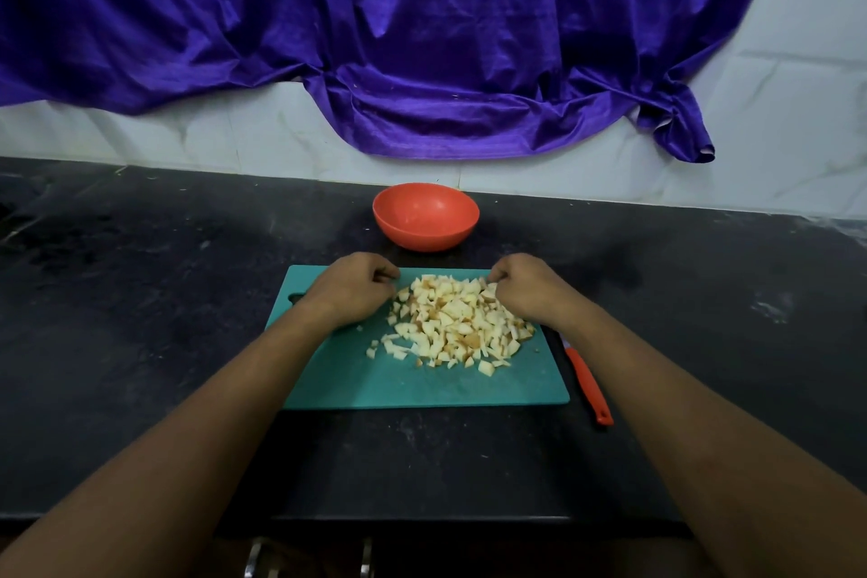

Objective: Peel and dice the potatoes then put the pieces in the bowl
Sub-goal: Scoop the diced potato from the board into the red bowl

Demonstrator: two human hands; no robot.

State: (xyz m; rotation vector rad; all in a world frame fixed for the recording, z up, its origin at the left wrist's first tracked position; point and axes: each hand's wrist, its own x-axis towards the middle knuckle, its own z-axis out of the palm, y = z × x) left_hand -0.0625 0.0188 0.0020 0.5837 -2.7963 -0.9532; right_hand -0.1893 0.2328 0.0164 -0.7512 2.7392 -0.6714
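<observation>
Both hands curled loosely around a heap of diced potato pieces, the left hand at the pile's left edge and the right hand at its right, fingers bent inward against the cubes; whether either gripped any could not be told. The pile sat on a teal cutting board on the dark tabletop. Just beyond stood an orange bowl, apparently empty. An orange-handled knife lay beside the board's right edge, handle toward the person.
</observation>
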